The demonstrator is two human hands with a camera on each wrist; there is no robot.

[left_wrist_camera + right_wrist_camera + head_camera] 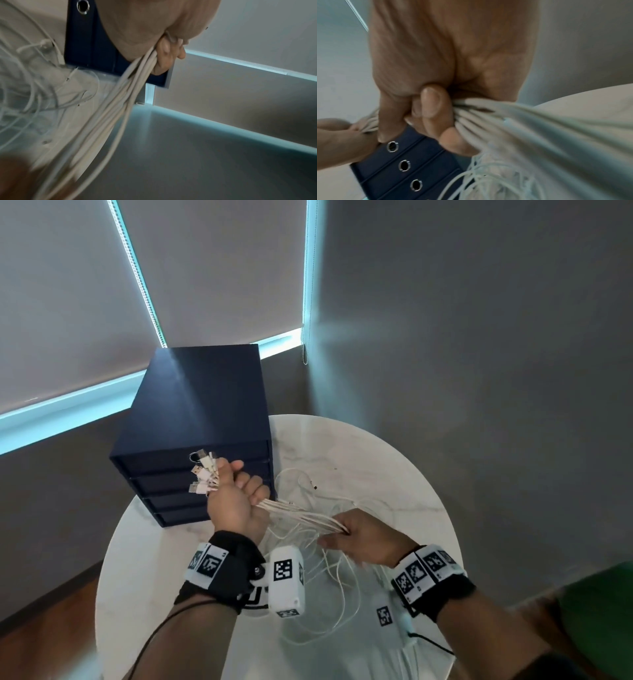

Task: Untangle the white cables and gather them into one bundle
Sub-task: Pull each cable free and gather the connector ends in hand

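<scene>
Several white cables (301,517) run taut between my two hands above the round marble table (394,460). My left hand (236,494) grips them in a fist near their plug ends; the USB plugs (203,475) stick out above the fist. My right hand (356,537) grips the same strands lower right, fingers curled round them. Below it the loose cable tails (329,587) hang and loop on the table. In the left wrist view the cables (120,97) run down from the fist. The right wrist view shows fingers (433,102) clamped over the cables (488,119).
A dark blue drawer box (202,426) with ring pulls stands on the table's far left, just behind my left hand. Grey walls and roller blinds (212,268) close the corner. Wooden floor (44,604) shows at the left below the table edge.
</scene>
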